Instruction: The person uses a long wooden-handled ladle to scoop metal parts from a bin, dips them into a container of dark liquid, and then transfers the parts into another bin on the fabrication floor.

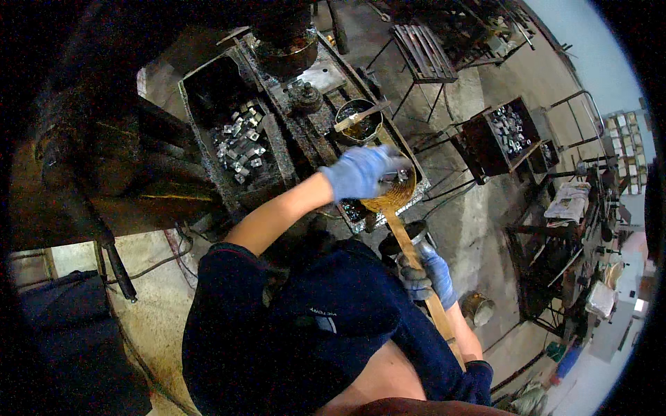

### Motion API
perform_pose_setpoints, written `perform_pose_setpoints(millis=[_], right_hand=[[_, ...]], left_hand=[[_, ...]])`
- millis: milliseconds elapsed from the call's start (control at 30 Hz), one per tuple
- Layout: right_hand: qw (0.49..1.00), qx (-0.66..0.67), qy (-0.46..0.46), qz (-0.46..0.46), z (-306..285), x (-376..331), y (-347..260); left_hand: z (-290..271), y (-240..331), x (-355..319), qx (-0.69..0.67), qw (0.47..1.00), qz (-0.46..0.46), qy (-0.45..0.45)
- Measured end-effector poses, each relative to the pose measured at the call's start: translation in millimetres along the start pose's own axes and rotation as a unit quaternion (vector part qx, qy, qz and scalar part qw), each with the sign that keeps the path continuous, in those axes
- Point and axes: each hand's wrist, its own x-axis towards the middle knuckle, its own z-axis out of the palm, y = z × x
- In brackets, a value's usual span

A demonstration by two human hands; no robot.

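Note:
My left hand [357, 172], in a blue glove, is over a round, yellowish, ridged pan [383, 203]. Motion smears its fingers, and whether they grip the small metallic pieces [397, 176] beside them is unclear. From the pan a long flat wooden handle [398, 231] runs down toward my body. My right hand [427, 274], gloved in blue with grey palm and fingers, is closed around this handle. A dark round object [395, 243] shows just above the right hand, partly covered by the handle; its kind is unclear.
A dark trough [195, 128] holding several metal blocks [241, 139] lies left. A pot [381, 126] with a wooden-handled tool [361, 116] across it stands beyond my left hand. Right are a block-filled bin [477, 154], a slatted stand [423, 54], a metal bucket [479, 309] and papers [569, 201].

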Motion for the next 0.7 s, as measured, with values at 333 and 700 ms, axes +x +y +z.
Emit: perform_pose_setpoints(millis=[333,700], right_hand=[[1.000,0.013,-0.009,-0.001,2,1,-10],[0.996,0.057,0.062,0.028,6,19,-32]], left_hand=[[-60,-245,-132,0.190,0.813,-0.543,-0.093],[-22,-351,-123,0.252,0.751,-0.567,-0.226]])
